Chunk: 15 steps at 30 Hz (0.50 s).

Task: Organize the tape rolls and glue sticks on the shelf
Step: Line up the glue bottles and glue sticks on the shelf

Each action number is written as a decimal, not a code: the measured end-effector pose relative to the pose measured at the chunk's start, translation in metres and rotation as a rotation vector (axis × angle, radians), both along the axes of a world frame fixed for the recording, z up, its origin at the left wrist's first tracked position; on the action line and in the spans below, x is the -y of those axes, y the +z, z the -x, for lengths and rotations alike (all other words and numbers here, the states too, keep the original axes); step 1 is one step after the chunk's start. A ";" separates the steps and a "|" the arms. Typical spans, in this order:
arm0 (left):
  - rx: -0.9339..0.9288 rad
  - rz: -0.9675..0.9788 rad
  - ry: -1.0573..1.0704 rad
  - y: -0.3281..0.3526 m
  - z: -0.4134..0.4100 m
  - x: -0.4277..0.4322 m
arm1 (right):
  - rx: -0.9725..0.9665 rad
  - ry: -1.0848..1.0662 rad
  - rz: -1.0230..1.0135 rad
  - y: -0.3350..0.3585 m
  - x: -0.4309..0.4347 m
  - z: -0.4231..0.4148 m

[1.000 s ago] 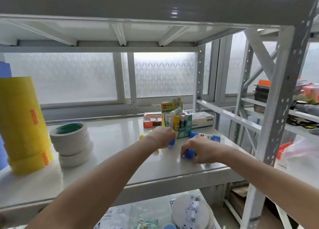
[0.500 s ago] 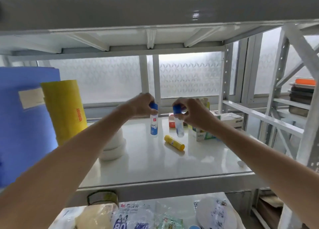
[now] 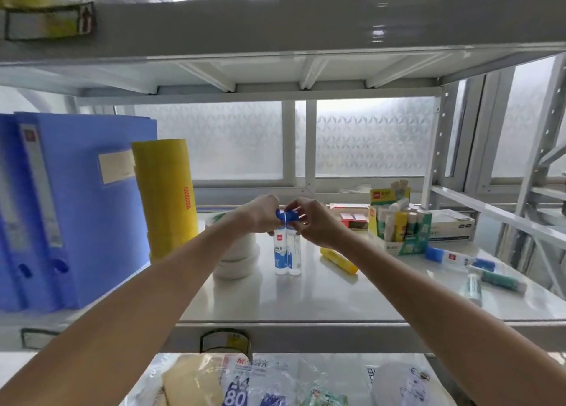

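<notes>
Two blue-capped glue bottles stand upright side by side on the white shelf [image 3: 306, 301]. My left hand [image 3: 260, 214] grips the cap of the left glue bottle [image 3: 280, 254]. My right hand [image 3: 312, 221] grips the cap of the right glue bottle [image 3: 294, 257]. Just left of them is a stack of white tape rolls [image 3: 237, 261], partly hidden by my left arm. A tall stack of yellow tape rolls [image 3: 167, 197] stands further left. A yellow glue stick [image 3: 338, 260] lies to the right.
Blue binders [image 3: 67, 209] fill the shelf's left end. At the back right stands a display box of glue sticks [image 3: 395, 228], with flat boxes [image 3: 450, 225] behind it. More glue bottles [image 3: 459, 258] and a teal tube [image 3: 499, 278] lie loose at the right.
Both hands lifted the two glue bottles from the right part of the shelf, carried them left and lowered them; the bottles now stand together beside the white tape rolls.
</notes>
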<state>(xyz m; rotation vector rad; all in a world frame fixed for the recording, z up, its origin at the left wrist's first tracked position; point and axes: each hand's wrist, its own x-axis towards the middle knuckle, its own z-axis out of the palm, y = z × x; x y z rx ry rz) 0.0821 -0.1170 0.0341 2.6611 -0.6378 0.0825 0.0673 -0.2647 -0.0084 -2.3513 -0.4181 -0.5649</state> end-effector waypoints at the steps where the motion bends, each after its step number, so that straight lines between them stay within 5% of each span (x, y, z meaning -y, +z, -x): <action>1: -0.009 0.004 -0.006 0.000 0.000 0.002 | -0.002 -0.001 -0.007 -0.001 0.002 0.001; 15: 0.043 -0.225 0.062 0.009 0.010 0.015 | -0.141 0.054 0.029 -0.007 0.020 0.013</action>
